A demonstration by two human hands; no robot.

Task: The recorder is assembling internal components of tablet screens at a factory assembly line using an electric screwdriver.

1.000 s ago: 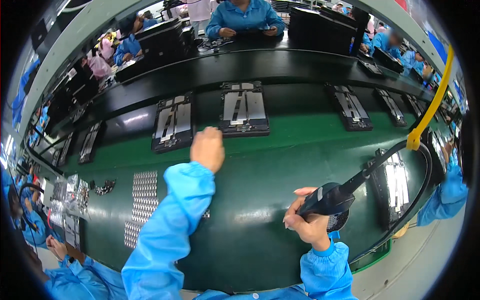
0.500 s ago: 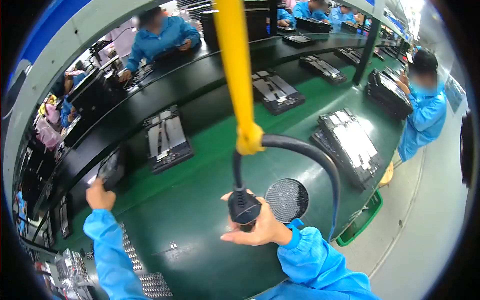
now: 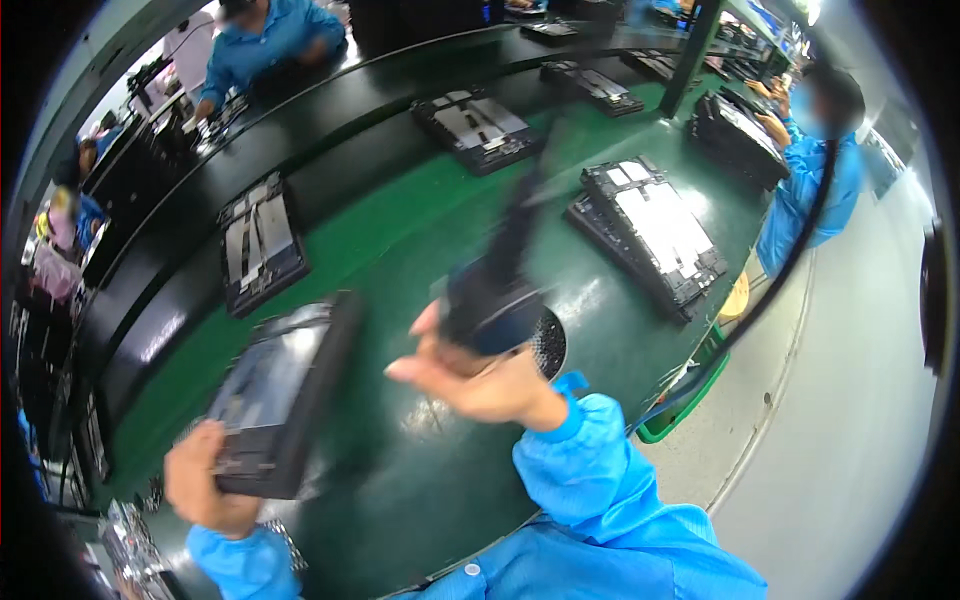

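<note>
My left hand grips the near end of a tablet-like device with its insides exposed in a black frame, tilted above the bench. My right hand is closed round a black corded tool, apparently an electric screwdriver. It is blurred by motion, and its tip is hidden below the hand. Partly behind the right hand sits a round dish of small dark pieces.
A stack of opened devices lies to the right on the green bench. More opened devices line the far side. A green bin stands by the right edge. Co-workers sit around; a black cable hangs at the right.
My left hand has taken hold of a device and drawn it nearer. The right hand has shifted slightly left and up with the tool. The yellow strap has left the view; the cable has swung right.
</note>
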